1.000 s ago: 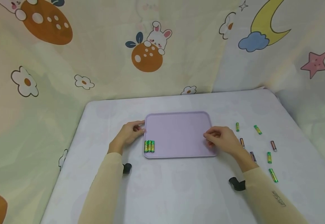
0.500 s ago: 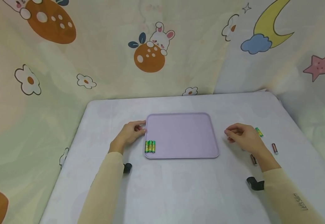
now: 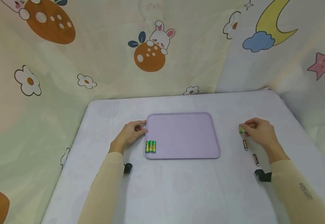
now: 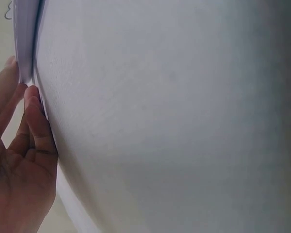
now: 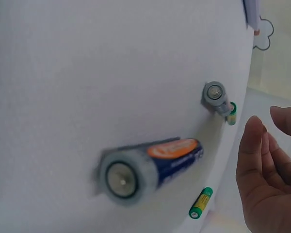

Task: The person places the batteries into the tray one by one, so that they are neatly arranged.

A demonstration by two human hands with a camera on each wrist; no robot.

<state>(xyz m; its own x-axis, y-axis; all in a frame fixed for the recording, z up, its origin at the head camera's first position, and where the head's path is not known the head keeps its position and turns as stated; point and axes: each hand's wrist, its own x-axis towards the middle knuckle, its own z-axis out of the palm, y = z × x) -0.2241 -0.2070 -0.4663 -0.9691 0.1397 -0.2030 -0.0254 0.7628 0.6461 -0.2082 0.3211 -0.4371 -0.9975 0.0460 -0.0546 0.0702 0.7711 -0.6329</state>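
Note:
A pale purple tray (image 3: pixel 182 135) lies flat on the table. Three green-and-yellow batteries (image 3: pixel 151 147) are lined up side by side at its lower left corner. My left hand (image 3: pixel 130 132) touches the tray's left edge with thumb and index finger; the left wrist view shows its fingertips against the tray's outer side (image 4: pixel 26 39). To the right, my right hand (image 3: pixel 259 129) is beside a single green battery (image 3: pixel 240 128). A gap shows between its thumb and fingers (image 5: pixel 252 145) in the right wrist view, with nothing gripped there.
Two dark batteries with orange labels, one nearer the hand (image 3: pixel 245 145) and one closer to me (image 3: pixel 256 160), lie left of my right forearm. Another green battery (image 5: pixel 201 203) shows in the right wrist view. A patterned cloth (image 3: pixel 109 56) hangs behind the table.
From the tray's right edge, my right hand has moved right to the single green battery, and it now hides the batteries farther right. My left hand stays at the tray.

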